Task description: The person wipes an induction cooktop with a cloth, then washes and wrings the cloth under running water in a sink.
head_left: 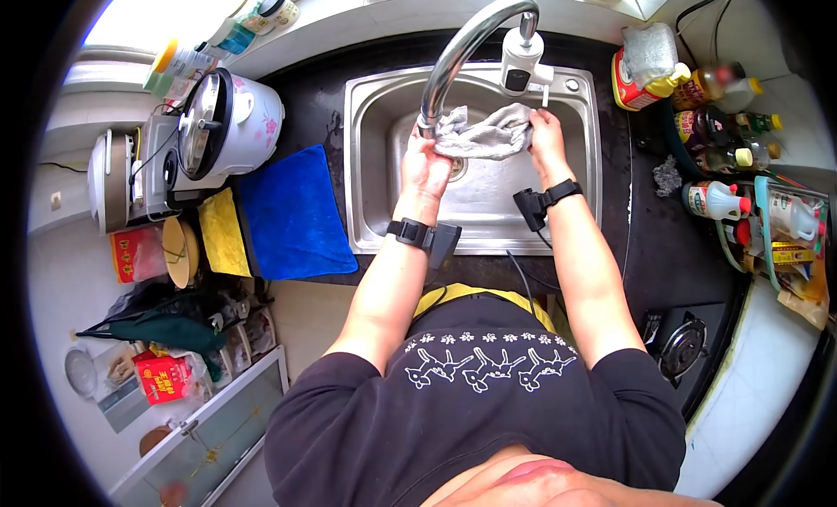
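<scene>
A crumpled, light grey cloth [485, 134] stretches between my two hands over the steel sink [356, 184]. My left hand [425, 165] grips its left end, just under the spout of the curved chrome faucet [462, 47]. At the cloth's right end, my right hand [547, 139] is closed on the fabric. The white faucet body [520, 64] with a small dark display stands behind the cloth. Part of the drain [458, 169] shows below the cloth. Whether water is running cannot be made out.
Left of the sink lie a blue cloth [296, 212] and a yellow cloth [224, 232], near a rice cooker [235, 123]. Several bottles [711, 141] crowd the right corner, with a steel scouring pad [668, 176] beside them. A gas burner [683, 346] sits at the lower right.
</scene>
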### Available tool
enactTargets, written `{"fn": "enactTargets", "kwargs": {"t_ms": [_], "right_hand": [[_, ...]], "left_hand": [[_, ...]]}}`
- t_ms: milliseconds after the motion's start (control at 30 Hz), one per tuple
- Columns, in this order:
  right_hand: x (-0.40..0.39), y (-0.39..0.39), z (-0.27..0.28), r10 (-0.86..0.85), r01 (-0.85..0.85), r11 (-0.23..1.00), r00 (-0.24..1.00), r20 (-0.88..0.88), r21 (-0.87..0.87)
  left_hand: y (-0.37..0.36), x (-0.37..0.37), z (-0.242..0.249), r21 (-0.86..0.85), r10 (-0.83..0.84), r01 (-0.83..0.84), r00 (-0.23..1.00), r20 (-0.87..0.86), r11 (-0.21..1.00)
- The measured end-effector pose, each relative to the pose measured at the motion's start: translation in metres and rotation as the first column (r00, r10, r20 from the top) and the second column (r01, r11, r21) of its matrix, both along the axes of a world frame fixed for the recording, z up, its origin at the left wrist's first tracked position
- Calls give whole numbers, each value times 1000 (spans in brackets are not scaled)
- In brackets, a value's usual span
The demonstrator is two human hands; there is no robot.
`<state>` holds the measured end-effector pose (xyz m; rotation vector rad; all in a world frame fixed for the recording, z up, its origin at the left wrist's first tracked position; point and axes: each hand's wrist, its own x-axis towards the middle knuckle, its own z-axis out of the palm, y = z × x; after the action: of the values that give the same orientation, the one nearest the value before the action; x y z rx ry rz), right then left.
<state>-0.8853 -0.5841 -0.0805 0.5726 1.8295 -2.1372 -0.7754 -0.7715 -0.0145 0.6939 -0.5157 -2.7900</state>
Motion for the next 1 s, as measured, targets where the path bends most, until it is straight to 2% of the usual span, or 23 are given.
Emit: {"fn": "enactTargets", "kwargs": {"t_ms": [33,67,100,133,200,233,267,300,367,400,467,533,567,600,633,667,767,800,833,867,933,967,1000], "right_hand": [[6,-7,5,20,-23,999,995,-93,-36],[16,-12,10,56,-64,993,995,-81,-102],[20,-19,5,175,-210,945,973,-153,-253],[43,-38,33,77,-130,935,982,-170,-329],[73,-64,67,248,-314,927,923,-293,-206],[85,-75,77,317,-354,935,863,-395,-25],[91,-80,82,395,-366,917,786,-475,158],[89,-81,88,399,-371,915,782,-479,157],[80,-83,97,518,-157,799,671,-531,580],[72,-84,97,496,-93,803,651,-575,588],[61,-90,85,485,22,762,643,-593,647],[69,-92,83,575,-308,810,586,-570,499],[81,-93,86,614,-440,789,564,-552,428],[100,-86,108,698,-340,709,459,-550,617],[107,-80,126,744,-434,668,391,-541,604],[111,-72,119,799,-262,596,100,-593,759],[96,-58,117,921,-10,377,-99,-376,926],[94,-53,124,929,-3,360,-90,-359,933],[94,-53,134,927,51,373,-58,-370,927],[96,-53,141,924,104,381,-24,-381,919],[105,-59,137,926,117,374,5,-377,920],[114,-65,127,879,-181,474,155,-451,862],[123,-72,122,824,-438,566,321,-467,699]], "left_hand": [[-1,1,0,5,0,0,1000,-5,1000],[-2,3,0,68,16,-13,999,-48,998],[-3,4,0,132,34,-22,995,-90,991],[-1,2,-1,137,36,-23,995,-95,990],[5,-4,-2,114,136,-132,990,-29,985],[7,-4,1,48,106,-102,989,-105,994],[5,-1,8,49,-22,31,983,-182,998],[8,2,12,31,-38,43,989,-141,999],[28,14,46,-4,-86,86,993,-77,996],[32,20,47,49,-96,98,995,-26,994],[34,26,40,137,-109,120,991,-83,983],[35,26,42,139,-92,101,993,-74,985],[25,21,13,98,-138,161,969,-205,982],[14,20,-5,149,-149,212,925,-351,966],[15,18,-8,171,-131,202,924,-358,964],[14,18,-12,183,-161,231,929,-334,955],[11,35,-10,241,-266,302,949,-170,922],[13,42,6,293,-274,285,958,-81,912],[15,47,22,249,-245,236,969,5,939],[14,50,31,295,-287,283,957,-29,913],[8,58,5,452,-286,347,937,-199,822],[5,61,-5,459,-282,344,938,-200,819],[3,64,-5,408,-264,299,954,-142,863]]}}
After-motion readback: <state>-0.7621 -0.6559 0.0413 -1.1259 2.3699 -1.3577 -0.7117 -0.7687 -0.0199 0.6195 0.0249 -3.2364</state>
